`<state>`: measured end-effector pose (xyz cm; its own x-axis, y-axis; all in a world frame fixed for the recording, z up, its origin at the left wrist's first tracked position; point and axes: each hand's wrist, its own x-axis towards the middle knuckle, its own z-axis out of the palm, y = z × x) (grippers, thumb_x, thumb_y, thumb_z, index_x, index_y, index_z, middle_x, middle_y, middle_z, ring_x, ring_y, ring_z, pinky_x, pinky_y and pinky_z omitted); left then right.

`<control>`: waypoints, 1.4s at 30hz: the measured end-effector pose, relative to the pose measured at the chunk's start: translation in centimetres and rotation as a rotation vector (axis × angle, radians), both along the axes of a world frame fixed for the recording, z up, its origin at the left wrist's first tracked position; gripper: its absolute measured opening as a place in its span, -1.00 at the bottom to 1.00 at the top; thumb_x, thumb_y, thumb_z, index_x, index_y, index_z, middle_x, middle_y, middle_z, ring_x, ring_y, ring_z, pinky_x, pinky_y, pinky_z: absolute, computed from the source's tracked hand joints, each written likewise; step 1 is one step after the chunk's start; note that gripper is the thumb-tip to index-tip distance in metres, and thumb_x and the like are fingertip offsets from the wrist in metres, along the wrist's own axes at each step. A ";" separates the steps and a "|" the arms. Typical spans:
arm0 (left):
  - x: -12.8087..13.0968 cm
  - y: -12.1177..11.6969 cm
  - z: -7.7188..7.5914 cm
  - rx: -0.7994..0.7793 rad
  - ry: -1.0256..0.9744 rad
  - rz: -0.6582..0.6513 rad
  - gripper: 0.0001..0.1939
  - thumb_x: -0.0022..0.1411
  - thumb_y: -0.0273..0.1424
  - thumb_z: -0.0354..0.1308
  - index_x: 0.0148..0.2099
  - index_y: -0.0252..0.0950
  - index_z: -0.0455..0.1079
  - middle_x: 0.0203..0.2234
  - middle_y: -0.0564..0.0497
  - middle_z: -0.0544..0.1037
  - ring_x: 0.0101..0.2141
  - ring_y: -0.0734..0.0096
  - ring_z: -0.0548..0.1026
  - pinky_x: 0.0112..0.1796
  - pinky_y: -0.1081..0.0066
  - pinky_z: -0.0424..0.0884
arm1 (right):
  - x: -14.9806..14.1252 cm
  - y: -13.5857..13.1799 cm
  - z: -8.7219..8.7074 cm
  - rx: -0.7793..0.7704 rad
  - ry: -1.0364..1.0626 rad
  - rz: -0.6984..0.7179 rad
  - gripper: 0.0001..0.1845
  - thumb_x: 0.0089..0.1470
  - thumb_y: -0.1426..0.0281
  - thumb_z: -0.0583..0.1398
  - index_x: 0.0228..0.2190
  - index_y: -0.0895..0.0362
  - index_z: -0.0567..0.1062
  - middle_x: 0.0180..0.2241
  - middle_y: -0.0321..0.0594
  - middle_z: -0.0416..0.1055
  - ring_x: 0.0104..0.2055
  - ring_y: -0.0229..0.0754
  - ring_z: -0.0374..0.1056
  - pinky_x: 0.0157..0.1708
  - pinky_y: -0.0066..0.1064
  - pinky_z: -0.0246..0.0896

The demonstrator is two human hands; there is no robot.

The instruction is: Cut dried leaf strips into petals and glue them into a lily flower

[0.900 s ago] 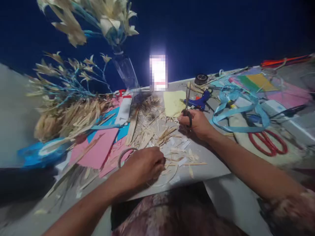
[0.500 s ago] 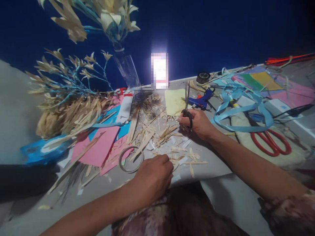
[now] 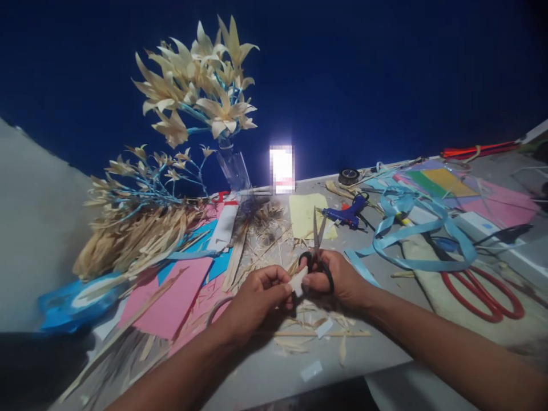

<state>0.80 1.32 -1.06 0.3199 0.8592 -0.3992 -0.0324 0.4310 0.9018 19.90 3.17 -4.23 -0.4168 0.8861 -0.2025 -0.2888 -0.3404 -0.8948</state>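
Black-handled scissors [image 3: 317,251] are in my right hand [image 3: 340,279], their blades pointing away from me and slightly apart. My left hand [image 3: 261,294] pinches a small pale piece of dried husk [image 3: 298,281], close beside the scissor handles. The right thumb and fingertips come up against that piece too. Beneath both hands lie scattered husk scraps and strips. A tape ring [image 3: 213,311] is partly hidden behind my left wrist.
A blue glue gun [image 3: 349,216] lies by a yellow paper sheet [image 3: 302,220]. Light-blue ribbon [image 3: 428,264] and red-handled scissors [image 3: 483,297] are on the right. A clear vase [image 3: 235,171] holds husk flowers [image 3: 222,108]. Pink paper [image 3: 171,299] and a husk bundle [image 3: 115,245] lie left.
My left hand has risen from the table's front edge and now pinches a husk piece. The right hand with the scissors has come in beside it. The head view has tilted up.
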 end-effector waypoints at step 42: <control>-1.9 1.7 -1.9 0.070 -0.288 0.227 -0.71 0.08 -0.28 0.40 -0.35 -0.25 0.34 -0.70 0.21 0.30 -0.67 0.61 0.15 -0.59 0.52 0.10 | -0.1 -0.2 1.3 0.297 -0.793 0.272 -0.63 -0.17 0.29 0.36 -0.64 0.12 0.27 -0.64 -0.44 0.16 -0.57 -0.35 0.04 -0.60 -0.51 -0.17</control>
